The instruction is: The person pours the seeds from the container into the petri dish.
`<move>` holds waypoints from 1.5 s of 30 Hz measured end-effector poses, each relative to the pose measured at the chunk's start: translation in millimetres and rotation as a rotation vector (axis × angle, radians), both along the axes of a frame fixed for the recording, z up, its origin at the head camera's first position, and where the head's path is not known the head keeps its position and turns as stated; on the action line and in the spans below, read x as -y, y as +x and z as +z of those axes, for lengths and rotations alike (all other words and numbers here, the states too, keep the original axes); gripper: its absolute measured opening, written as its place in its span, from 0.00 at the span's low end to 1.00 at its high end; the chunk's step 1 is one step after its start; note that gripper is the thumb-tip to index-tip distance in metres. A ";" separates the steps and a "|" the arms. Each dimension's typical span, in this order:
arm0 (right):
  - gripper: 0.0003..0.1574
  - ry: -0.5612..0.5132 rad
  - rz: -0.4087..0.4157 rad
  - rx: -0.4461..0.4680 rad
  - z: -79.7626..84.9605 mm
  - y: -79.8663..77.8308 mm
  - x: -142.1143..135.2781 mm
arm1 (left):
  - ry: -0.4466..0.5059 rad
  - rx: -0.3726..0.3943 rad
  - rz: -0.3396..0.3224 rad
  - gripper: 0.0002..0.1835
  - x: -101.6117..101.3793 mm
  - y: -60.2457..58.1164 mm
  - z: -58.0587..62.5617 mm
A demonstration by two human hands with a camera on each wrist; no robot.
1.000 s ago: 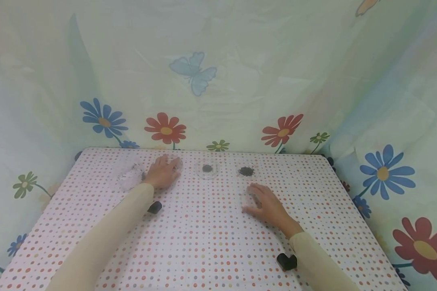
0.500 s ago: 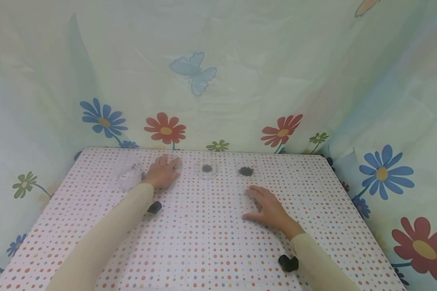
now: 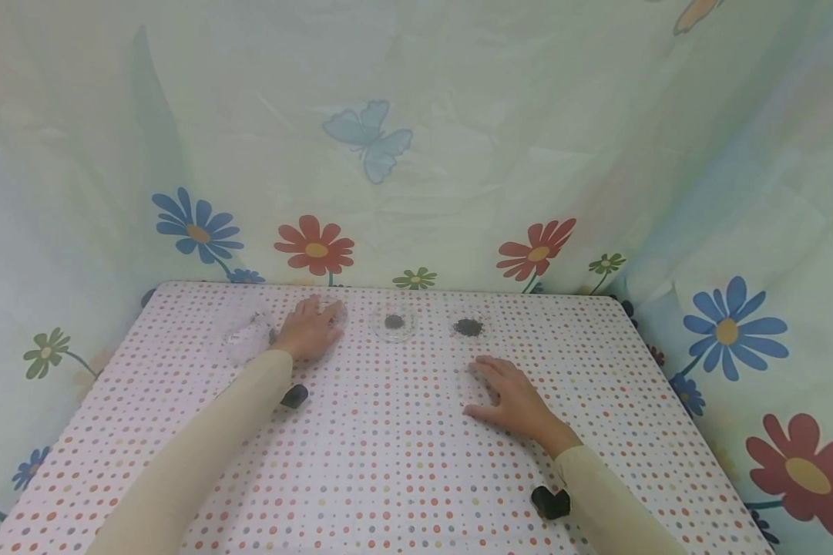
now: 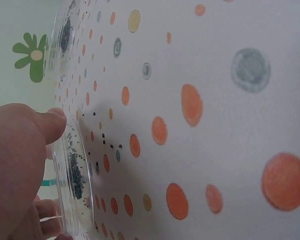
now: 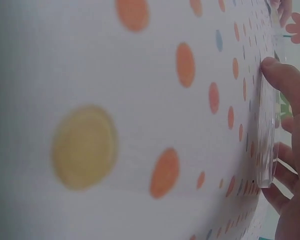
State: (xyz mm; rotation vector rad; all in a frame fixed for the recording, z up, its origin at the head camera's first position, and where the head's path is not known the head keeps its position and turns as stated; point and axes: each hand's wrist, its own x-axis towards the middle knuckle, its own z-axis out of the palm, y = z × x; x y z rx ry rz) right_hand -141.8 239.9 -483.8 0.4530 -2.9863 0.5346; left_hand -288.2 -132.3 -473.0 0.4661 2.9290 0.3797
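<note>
My left hand [image 3: 308, 330] reaches to the far left of the table and holds a clear petri dish [image 4: 76, 185] with dark granules in it; its thumb lies at the rim and its fingers at the other side. A few dark grains lie on the cloth beside that dish. Right of centre, my right hand [image 3: 516, 397] spans another clear, flat dish [image 5: 266, 135], thumb on one edge and fingers round the opposite side. In the head view this dish is barely visible. Its contents cannot be made out.
Two petri dishes, a middle one [image 3: 394, 322] and a right one [image 3: 468, 327], hold dark granules at the table's back. A crumpled clear plastic item [image 3: 247, 337] lies left of my left hand. A flowered curtain [image 3: 416, 154] hangs behind the dotted tablecloth [image 3: 388, 462].
My right hand has shifted slightly toward me, with its thumb a little lower in the head view. The left hand stays where it was on its petri dish.
</note>
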 end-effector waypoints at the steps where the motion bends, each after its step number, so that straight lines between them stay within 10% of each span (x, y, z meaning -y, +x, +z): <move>1: 0.47 -0.003 -0.002 0.003 0.1 -0.4 0.0 | 0.001 0.001 -0.001 0.32 0.1 0.2 0.2; 45: 0.46 0.010 -0.057 -0.066 11.0 -21.5 -4.6 | 0.000 0.002 0.014 0.34 -0.8 -3.2 -4.7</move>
